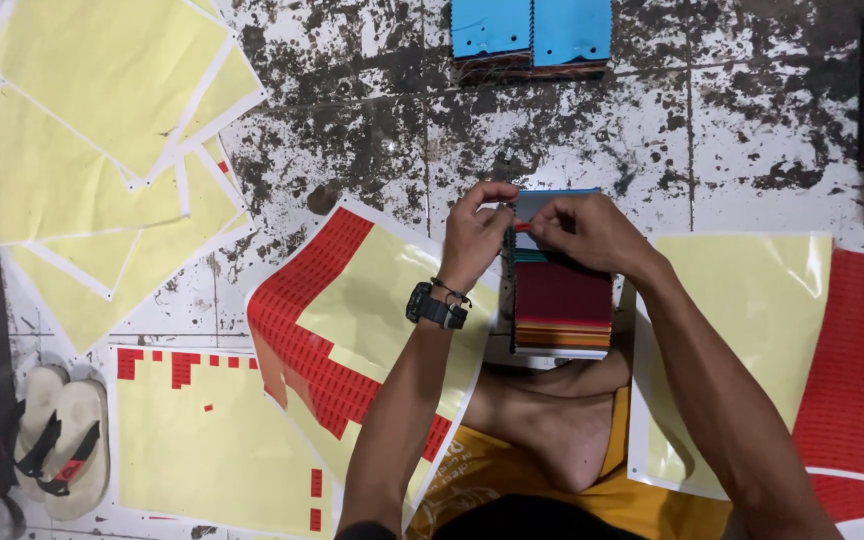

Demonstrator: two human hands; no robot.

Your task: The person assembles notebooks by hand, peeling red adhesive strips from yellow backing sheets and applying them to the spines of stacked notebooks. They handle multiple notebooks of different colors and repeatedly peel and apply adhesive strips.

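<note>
My left hand and my right hand meet over a thick stack of coloured cards that stands on the floor in front of my crossed legs. Between the fingertips of both hands sits a small red sticker, at the stack's top left edge. A black watch is on my left wrist. Under my left forearm lies a yellow backing sheet with red stickers along its left side. Whether the sticker touches the stack I cannot tell.
Peeled yellow backing sheets pile up at the far left. Another sticker sheet lies at the right. A blue-topped card stack stands at the top. A pair of sandals rests at the lower left on the stained floor.
</note>
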